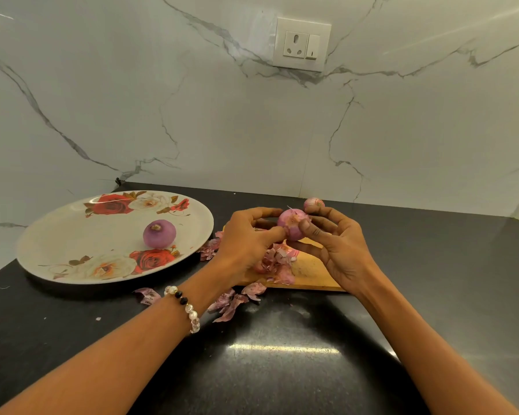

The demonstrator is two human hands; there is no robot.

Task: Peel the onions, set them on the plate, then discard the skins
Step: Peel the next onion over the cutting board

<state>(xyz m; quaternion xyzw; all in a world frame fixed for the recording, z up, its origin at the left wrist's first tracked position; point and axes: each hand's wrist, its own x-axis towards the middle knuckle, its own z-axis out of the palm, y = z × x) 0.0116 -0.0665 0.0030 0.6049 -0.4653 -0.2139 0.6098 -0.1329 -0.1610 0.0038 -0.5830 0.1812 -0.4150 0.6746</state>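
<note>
A pink onion (pixel 291 225) with patches of skin on it is held above the wooden cutting board (pixel 312 271). My left hand (pixel 246 238) grips it from the left with curled fingers and thumb. My right hand (pixel 333 241) holds it from the right, thumb pressed on its skin. One peeled purple onion (pixel 158 233) sits on the floral plate (pixel 72 235) at the left. Another onion (pixel 313 204) lies on the counter behind my hands. Loose onion skins (pixel 277 260) are piled on the board under my hands.
More skins (pixel 231 304) lie scattered on the black counter (pixel 282 369) in front of the board and beside the plate. A marble wall with a socket (pixel 300 44) stands behind. The counter ends at the wall corner on the left.
</note>
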